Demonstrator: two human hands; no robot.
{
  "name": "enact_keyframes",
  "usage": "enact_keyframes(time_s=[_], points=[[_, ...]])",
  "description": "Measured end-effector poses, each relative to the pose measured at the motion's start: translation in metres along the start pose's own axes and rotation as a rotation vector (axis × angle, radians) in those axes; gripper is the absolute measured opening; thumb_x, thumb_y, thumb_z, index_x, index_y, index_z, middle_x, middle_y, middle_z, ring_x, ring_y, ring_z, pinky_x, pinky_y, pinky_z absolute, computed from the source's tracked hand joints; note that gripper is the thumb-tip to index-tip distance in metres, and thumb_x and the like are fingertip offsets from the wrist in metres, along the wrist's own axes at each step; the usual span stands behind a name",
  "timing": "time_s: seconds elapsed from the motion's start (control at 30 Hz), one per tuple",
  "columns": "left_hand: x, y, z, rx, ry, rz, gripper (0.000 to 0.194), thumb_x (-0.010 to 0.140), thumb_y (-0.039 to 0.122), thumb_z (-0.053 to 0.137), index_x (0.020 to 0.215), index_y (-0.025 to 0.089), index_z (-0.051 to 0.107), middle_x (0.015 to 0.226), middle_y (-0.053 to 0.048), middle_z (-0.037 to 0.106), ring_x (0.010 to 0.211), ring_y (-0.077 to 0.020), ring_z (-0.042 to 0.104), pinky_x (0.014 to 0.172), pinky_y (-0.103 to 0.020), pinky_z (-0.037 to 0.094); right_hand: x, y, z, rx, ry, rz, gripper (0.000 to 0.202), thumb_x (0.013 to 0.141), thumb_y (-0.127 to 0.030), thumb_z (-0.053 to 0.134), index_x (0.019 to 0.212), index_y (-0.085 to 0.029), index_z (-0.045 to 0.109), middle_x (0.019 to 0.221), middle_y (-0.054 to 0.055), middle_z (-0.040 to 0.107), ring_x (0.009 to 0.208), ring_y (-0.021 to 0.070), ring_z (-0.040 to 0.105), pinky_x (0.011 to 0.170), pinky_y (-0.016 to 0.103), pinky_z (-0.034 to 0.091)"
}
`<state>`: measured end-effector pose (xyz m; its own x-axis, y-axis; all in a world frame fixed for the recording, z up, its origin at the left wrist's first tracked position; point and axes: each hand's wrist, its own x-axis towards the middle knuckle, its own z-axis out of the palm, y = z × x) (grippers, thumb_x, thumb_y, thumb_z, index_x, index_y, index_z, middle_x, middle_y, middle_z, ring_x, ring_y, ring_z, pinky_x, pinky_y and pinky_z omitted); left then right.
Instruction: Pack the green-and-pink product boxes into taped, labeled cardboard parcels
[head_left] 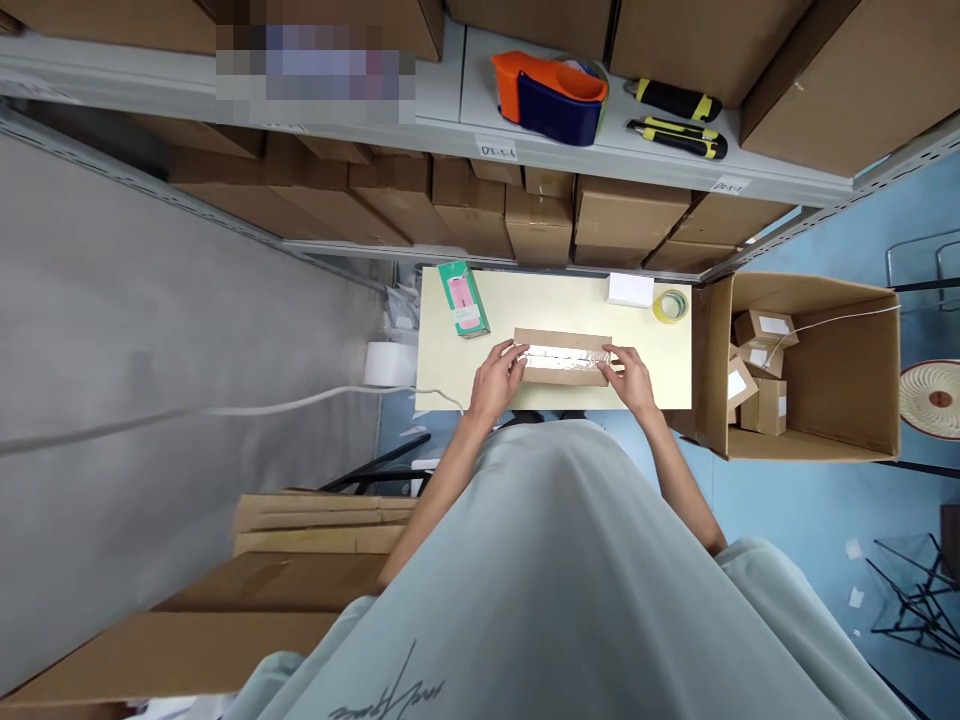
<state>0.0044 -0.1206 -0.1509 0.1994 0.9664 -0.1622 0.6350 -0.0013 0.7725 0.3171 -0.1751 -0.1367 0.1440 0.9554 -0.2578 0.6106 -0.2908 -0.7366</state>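
A flat, narrow cardboard box [562,376] lies on the pale yellow table [555,290], with a shiny strip of clear tape [564,357] along its middle. My left hand [495,380] rests at the box's left end, fingertips on the tape and edge, thumb near the lower side. At the right end, my right hand [630,378] touches the tape and the box edge with bent fingers. Both hands have their fingers apart, on either side of the box's ends. A green box with a pink picture [463,298] lies behind my left hand.
A white box [630,290] and a tape roll [670,306] sit at the table's back right. An open carton [840,365] with several small boxes stands to the right. Above, a shelf [480,120] holds a tape dispenser [559,100] and cutters [679,138]. A cable [300,403] hangs left.
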Motion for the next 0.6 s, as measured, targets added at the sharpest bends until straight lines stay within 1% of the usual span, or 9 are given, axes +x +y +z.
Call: enact_keyframes(time_s=[0.1,0.23,0.3,0.37,0.43,0.47,0.53,0.6], points=[[0.000,0.006,0.003,-0.078,0.037,-0.030,0.034,0.108,0.036,0.061,0.133,0.026,0.081,0.144,-0.012,0.077,0.129,-0.0305,0.075,0.113,-0.043,0.060,0.001,-0.001,0.010,0.144,0.034,0.032,0.057,0.104,-0.068,0.064,0.142,-0.027,0.075,0.148,0.013,0.074,0.111,0.0300,0.081,0.106,0.051,0.068],[0.002,0.012,0.003,-0.098,0.128,-0.074,0.030,0.106,0.040,0.065,0.128,0.026,0.081,0.138,-0.011,0.079,0.121,-0.0290,0.076,0.112,-0.042,0.058,0.000,-0.009,0.013,0.186,0.091,0.029,0.055,0.103,-0.066,0.065,0.140,-0.027,0.075,0.150,0.012,0.076,0.117,0.0323,0.081,0.114,0.055,0.065],[0.004,0.013,0.004,-0.089,0.132,-0.098,0.027,0.104,0.038,0.068,0.125,0.027,0.081,0.135,-0.011,0.079,0.116,-0.0290,0.076,0.110,-0.042,0.059,0.001,-0.011,0.012,0.183,0.082,0.029,0.054,0.103,-0.066,0.066,0.140,-0.027,0.075,0.150,0.012,0.076,0.117,0.0321,0.081,0.114,0.055,0.065],[0.008,0.013,0.005,-0.065,0.111,-0.134,0.022,0.102,0.033,0.070,0.119,0.027,0.082,0.129,-0.011,0.079,0.111,-0.0296,0.076,0.108,-0.043,0.060,0.003,-0.011,0.012,0.162,0.054,0.039,0.056,0.102,-0.067,0.065,0.140,-0.027,0.074,0.149,0.013,0.076,0.115,0.0321,0.082,0.114,0.055,0.065],[0.012,0.012,0.007,-0.055,0.109,-0.162,0.020,0.100,0.029,0.072,0.117,0.027,0.080,0.127,-0.011,0.079,0.110,-0.0300,0.077,0.107,-0.045,0.060,0.006,-0.009,0.012,0.155,0.035,0.069,0.063,0.100,-0.068,0.067,0.148,-0.027,0.069,0.147,0.014,0.077,0.113,0.0334,0.083,0.112,0.057,0.066],[0.014,0.011,0.008,-0.073,0.121,-0.168,0.023,0.099,0.029,0.073,0.121,0.027,0.079,0.129,-0.011,0.078,0.110,-0.0297,0.077,0.107,-0.045,0.060,0.008,-0.008,0.012,0.165,0.039,0.086,0.069,0.099,-0.068,0.069,0.154,-0.027,0.065,0.147,0.015,0.077,0.113,0.0345,0.083,0.110,0.059,0.067],[0.018,0.010,0.011,-0.149,0.151,-0.172,0.041,0.098,0.029,0.077,0.139,0.027,0.073,0.134,-0.011,0.076,0.110,-0.0277,0.077,0.104,-0.043,0.063,0.011,-0.006,0.010,0.209,0.073,0.097,0.081,0.096,-0.069,0.071,0.163,-0.025,0.056,0.148,0.018,0.075,0.117,0.0368,0.082,0.105,0.059,0.069],[0.020,0.007,0.014,-0.229,0.175,-0.174,0.066,0.094,0.028,0.082,0.157,0.027,0.062,0.138,-0.012,0.073,0.110,-0.0251,0.077,0.098,-0.040,0.066,0.013,-0.003,0.008,0.256,0.127,0.061,0.080,0.095,-0.068,0.073,0.160,-0.024,0.058,0.151,0.019,0.072,0.126,0.0375,0.079,0.103,0.057,0.070]])
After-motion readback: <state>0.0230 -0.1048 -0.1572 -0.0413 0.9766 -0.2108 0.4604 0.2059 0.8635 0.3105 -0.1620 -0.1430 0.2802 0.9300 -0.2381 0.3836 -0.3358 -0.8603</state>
